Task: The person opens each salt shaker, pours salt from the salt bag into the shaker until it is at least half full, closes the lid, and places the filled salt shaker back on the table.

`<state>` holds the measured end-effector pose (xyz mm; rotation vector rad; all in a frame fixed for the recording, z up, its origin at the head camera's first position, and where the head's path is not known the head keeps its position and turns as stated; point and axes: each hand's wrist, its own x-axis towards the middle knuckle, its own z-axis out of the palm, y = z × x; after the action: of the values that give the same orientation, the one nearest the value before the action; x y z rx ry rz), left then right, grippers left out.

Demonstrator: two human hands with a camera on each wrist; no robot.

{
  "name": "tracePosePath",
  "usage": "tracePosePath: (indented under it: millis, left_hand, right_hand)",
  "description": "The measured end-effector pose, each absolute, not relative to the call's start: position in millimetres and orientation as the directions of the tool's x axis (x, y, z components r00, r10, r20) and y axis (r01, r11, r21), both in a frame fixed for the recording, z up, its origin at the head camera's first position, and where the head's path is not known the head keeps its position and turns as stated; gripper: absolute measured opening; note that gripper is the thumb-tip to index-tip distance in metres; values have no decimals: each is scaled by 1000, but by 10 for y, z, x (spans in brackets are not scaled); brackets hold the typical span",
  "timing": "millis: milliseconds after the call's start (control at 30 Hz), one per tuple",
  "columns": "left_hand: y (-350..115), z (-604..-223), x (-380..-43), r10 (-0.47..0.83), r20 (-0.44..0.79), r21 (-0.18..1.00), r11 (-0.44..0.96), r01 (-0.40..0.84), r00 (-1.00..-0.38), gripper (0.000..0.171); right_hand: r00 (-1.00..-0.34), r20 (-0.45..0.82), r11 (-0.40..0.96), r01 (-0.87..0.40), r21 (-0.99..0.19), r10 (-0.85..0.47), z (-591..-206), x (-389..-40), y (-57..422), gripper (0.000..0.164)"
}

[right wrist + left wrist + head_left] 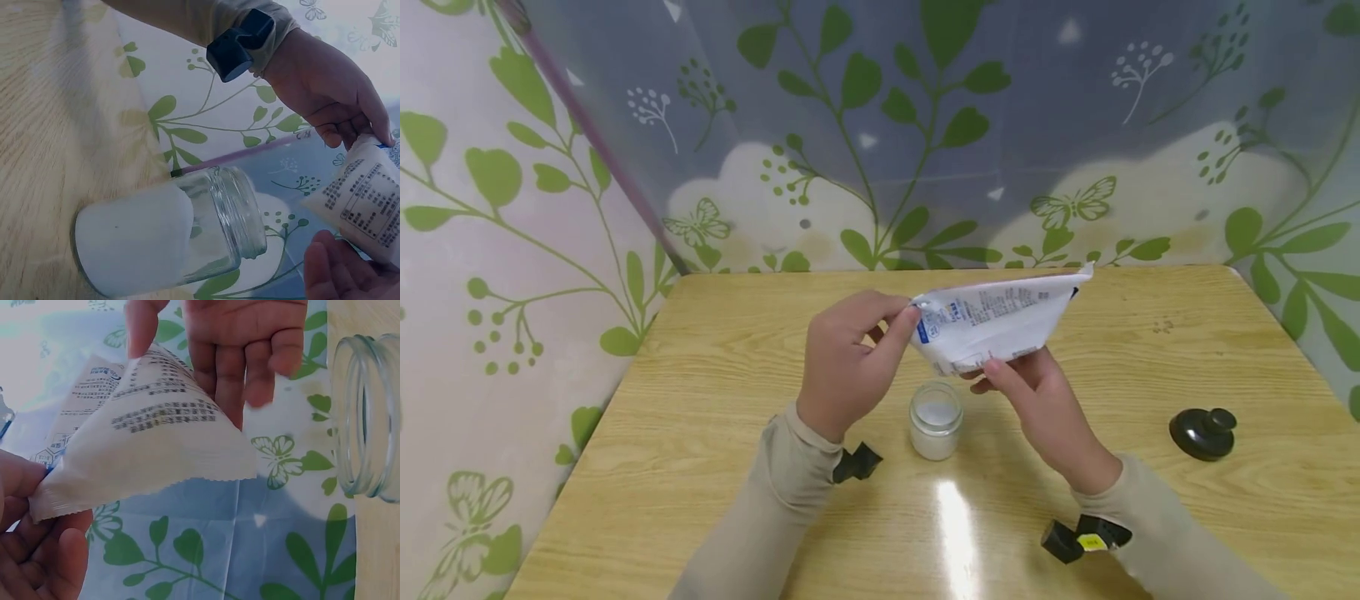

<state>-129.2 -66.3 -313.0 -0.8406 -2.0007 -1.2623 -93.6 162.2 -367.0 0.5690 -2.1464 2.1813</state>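
A white printed packet [1000,317] with small dark text and blue marks is held tilted above the table, behind and over a glass jar [936,421]. My left hand [853,354] pinches the packet's left corner between thumb and fingers. Lower down, my right hand [1045,408] grips its bottom edge, thumb on the near face and fingers behind. The left wrist view shows the packet's crimped edge and the right-hand fingers [230,375] extended behind it. White contents fill much of the lidless jar, seen well in the right wrist view [169,231].
A round black lid-like piece with a knob [1202,433] lies on the wooden table [715,400] at the right. A black camera [1075,537] is strapped to each wrist. Leaf-patterned curtains [880,150] border the table at the back and sides.
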Motion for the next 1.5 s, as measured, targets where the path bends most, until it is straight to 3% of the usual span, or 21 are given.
tracePosePath:
  millis: [133, 233, 333, 467, 533, 700, 767, 1033, 1367, 1467, 1500]
  left_hand:
    - [-664, -3114, -1314, 157, 794, 523, 319, 791, -588, 9]
    - [-667, -3117, -1329, 150, 798, 520, 316, 793, -583, 9]
    - [-672, -3131, -1338, 154, 798, 513, 335, 790, -583, 8]
    - [-683, -3157, -1349, 164, 792, 504, 369, 781, -588, 8]
    - [-692, -3169, -1355, 170, 791, 498, 378, 780, -588, 8]
    - [-700, -3208, -1362, 195, 798, 480, 368, 797, -570, 5]
    - [-690, -3215, -1355, 219, 801, 470, 345, 812, -557, 5]
    - [-614, -3157, -1303, 325, 804, 422, 276, 863, -497, 7]
    - [-591, -3125, -1253, 449, 721, 428, 311, 849, -528, 10]
    - [-597, -3126, -1223, 499, 671, 436, 333, 836, -548, 11]
    - [-598, -3129, -1215, 513, 658, 436, 337, 834, -551, 10]
  right_hand:
    - [-934, 253, 143, -295, -945, -252, -3605, -906, 1686, 31]
    - [-942, 258, 299, -315, -901, -213, -3518, -862, 1773, 17]
    - [-914, 380, 374, -406, -834, -145, -3417, -826, 1857, 6]
    - [-778, 620, 405, -603, -688, -104, -3233, -848, 1908, 12]
    - [-721, 681, 426, -659, -620, -125, -3128, -892, 1900, 20]
    - [-678, 676, 576, -687, -443, -290, -2944, -1049, 1834, 55]
    - [-656, 665, 616, -701, -360, -358, -2908, -1106, 1811, 59]
    - [-551, 680, 611, -769, -189, -483, -2808, -1135, 1851, 13]
    - [-512, 656, 630, -774, -72, -554, -2830, -1027, 2027, 16]
    - [-503, 656, 615, -785, -74, -563, -2863, -1006, 2075, 6]
    - [-504, 656, 611, -787, -82, -562, -2876, -1001, 2091, 13]
